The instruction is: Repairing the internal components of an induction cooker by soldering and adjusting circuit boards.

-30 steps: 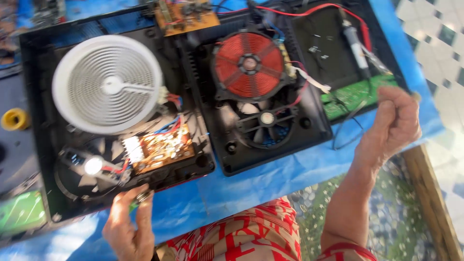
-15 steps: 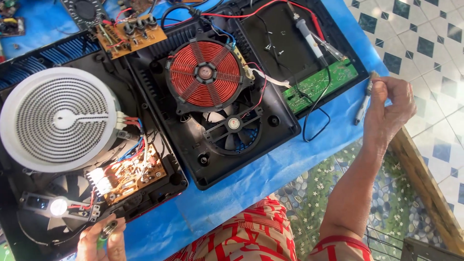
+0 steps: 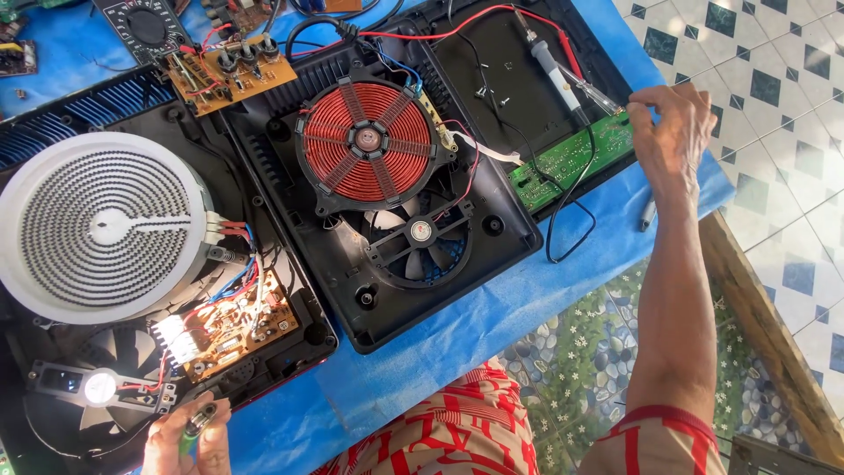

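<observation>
**A:** What have I got under the right hand [image 3: 673,132]?

**B:** It's out at the far right end of the opened black cooker casing [image 3: 457,290], fingers bent down and pinched over the end of the green circuit board [image 3: 571,158]. I can't tell whether they truly grip it or only touch it. That board is a flat, narrow strip; its long axis climbs from lower left to upper right, and the upper right end points into my fingertips.

**A:** And the left hand [image 3: 186,435]?

**B:** Low at the bottom edge, closed around a small green tool [image 3: 195,424] with a dark, shiny tip. The tool runs nearly upright in view, tip aimed up toward the brown circuit board [image 3: 230,324] in the left unit.

**A:** What lies close to the green board?

**B:** A grey probe [image 3: 547,66] with a red lead lies just above it, slanting the opposite way, upper left to lower right. A black wire [image 3: 571,220] loops off the board onto the blue cloth [image 3: 457,352], which looks smooth and slightly creased.

**A:** Other shapes?

**B:** A round coil [image 3: 365,141] of reddish copper winding under black spokes, a black plastic fan [image 3: 420,236] just below it, and on the left a white disc heater [image 3: 97,227], its face ridged in fine concentric rings.
</observation>
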